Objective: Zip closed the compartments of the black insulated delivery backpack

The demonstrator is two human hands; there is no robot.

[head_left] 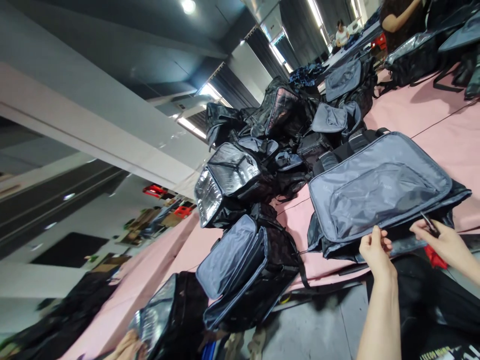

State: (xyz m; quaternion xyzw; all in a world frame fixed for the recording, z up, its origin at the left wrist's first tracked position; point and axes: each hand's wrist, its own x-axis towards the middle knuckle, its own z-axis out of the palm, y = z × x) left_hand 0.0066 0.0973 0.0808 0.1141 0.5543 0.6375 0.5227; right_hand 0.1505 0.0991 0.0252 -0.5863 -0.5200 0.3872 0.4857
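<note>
Lying before me is a black bag [382, 187] with its grey-lined flap folded open. My left hand [377, 250] is closed in a pinch on the edge of that flap, at the near side of the bag. Just to its right, my right hand [442, 240] grips a small dark pointed tool [432, 227] that looks like thread snips. Its tip points up toward the bag's edge. Whether a thread lies between my hands is too small to tell.
Pink cloth [397, 112] covers the table. Left of my bag stands another open bag [232, 260], with a silver-lined bag [234, 172] behind it and several more piled beyond. A co-worker [399, 25] stands at the far right, another person [341, 35] farther back.
</note>
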